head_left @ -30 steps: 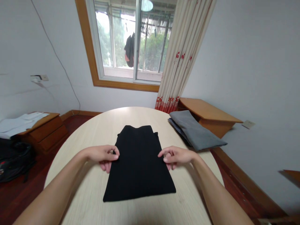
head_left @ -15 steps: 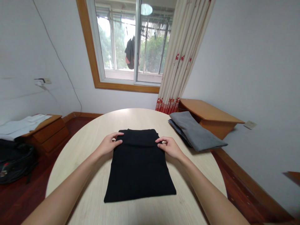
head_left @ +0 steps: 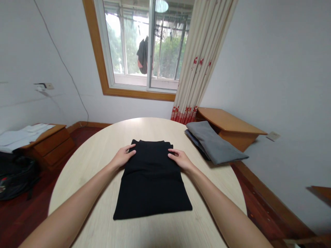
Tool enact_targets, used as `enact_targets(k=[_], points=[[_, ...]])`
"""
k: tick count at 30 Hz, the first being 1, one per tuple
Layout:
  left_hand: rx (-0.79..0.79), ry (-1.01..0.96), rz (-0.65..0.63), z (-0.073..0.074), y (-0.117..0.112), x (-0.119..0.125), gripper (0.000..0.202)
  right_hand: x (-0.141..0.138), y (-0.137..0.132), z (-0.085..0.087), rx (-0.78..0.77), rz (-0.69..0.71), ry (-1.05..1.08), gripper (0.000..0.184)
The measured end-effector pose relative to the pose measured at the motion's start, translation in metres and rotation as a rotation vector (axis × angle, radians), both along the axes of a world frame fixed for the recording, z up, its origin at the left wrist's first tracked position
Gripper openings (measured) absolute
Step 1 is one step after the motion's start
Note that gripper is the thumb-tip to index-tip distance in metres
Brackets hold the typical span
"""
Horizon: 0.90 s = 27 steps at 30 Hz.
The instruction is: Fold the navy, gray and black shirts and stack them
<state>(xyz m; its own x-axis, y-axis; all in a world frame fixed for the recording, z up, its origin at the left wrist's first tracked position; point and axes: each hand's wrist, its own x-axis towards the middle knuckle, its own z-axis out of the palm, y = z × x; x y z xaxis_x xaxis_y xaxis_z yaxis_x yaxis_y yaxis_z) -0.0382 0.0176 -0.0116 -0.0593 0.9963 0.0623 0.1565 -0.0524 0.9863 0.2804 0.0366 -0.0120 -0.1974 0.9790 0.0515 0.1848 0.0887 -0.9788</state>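
Observation:
A folded black garment [head_left: 152, 179] lies in the middle of a round light-wood table [head_left: 90, 165]. My left hand [head_left: 123, 156] rests flat on its far left edge with the fingers stretched out. At the far right edge, my right hand [head_left: 180, 158] lies flat in the same way, fingers extended onto the cloth. Neither hand grips the fabric. The far end of the garment looks doubled over beneath my fingers.
A folded grey garment [head_left: 213, 143] lies at the table's right rim, over a darker piece. Behind it stands a low wooden cabinet [head_left: 227, 124]. A wooden drawer unit [head_left: 49, 143] with white cloth stands at left, a dark bag [head_left: 15, 175] on the floor.
My hands moved from the garment's middle sides up to its far end, where they pinched the cloth. Now the fingers have flattened out on the folded far end.

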Motion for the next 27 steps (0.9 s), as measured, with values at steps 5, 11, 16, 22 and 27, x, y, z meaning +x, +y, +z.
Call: enact_targets(k=[5,11,16,22,27], points=[[0.11,-0.102,0.042,0.005,-0.001,0.002,0.085,-0.002,0.006,-0.001,0.128,-0.047,0.011,0.055],[0.186,0.369,0.063,-0.001,0.008,-0.005,0.061,0.003,0.019,-0.009,0.279,-0.12,-0.275,0.042],[0.219,0.771,0.104,0.006,0.002,-0.011,0.061,0.003,0.012,0.001,0.3,-0.154,-0.414,0.046],[-0.18,0.784,-0.026,0.021,-0.029,-0.01,0.068,0.015,-0.028,0.028,0.019,-0.053,-0.61,0.059],[-0.146,0.705,-0.081,0.01,-0.029,0.003,0.069,0.012,-0.035,0.024,-0.123,0.062,-0.659,0.048]])
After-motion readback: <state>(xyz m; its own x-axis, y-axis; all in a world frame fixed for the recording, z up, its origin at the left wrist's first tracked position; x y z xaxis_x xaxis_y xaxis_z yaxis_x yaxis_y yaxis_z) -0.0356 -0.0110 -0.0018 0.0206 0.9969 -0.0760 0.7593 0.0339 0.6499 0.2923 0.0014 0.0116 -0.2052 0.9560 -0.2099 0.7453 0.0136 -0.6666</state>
